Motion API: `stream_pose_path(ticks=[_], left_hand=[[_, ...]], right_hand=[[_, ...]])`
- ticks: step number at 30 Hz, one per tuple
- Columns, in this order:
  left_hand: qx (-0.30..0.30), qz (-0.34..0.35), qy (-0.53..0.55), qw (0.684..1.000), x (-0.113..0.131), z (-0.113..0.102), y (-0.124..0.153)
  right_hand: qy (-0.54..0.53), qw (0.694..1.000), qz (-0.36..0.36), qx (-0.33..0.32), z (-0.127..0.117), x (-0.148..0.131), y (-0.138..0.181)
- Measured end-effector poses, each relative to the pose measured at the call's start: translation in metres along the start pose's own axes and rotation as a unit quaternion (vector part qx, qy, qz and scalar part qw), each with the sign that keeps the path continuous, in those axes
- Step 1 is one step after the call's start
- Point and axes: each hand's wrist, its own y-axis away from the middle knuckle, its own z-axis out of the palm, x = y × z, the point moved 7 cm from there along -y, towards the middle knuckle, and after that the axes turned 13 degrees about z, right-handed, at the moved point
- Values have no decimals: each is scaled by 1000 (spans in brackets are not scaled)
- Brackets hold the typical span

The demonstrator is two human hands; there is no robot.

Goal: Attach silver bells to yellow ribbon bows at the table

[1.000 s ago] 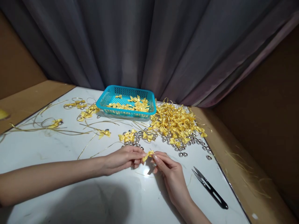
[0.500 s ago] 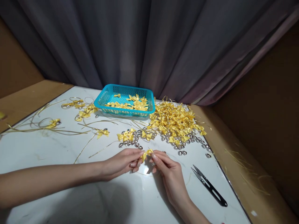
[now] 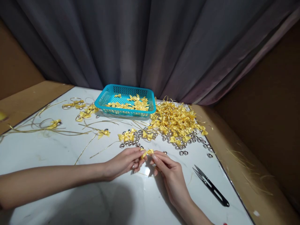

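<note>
Below centre, the left hand (image 3: pixel 124 163) and right hand (image 3: pixel 172 175) finger-pinch a yellow bow (image 3: pixel 150 152), seemingly adjusting it; next likely needs gentle tension.

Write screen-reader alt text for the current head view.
A person's left hand and right hand hold a small yellow bow above a white table. Behind are a turquoise basket of bows, a bow heap and silvery pieces; black snips lie at right.

Head-worn view, forward and down
</note>
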Motion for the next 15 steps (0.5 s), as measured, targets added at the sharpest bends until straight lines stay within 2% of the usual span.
stream_pose_path(ticks=[5,9,15], left_hand=[[5,-1,-22,1000,2,0,0],[22,5,-30,999,4,-3,-2],[28,-2,-5,1000,2,-4,-3]], right_hand=[[-6,1000,11,-3,2,1,0],[20,999,33,25,-2,4,0],[66,998,-2,17,2,1,4]])
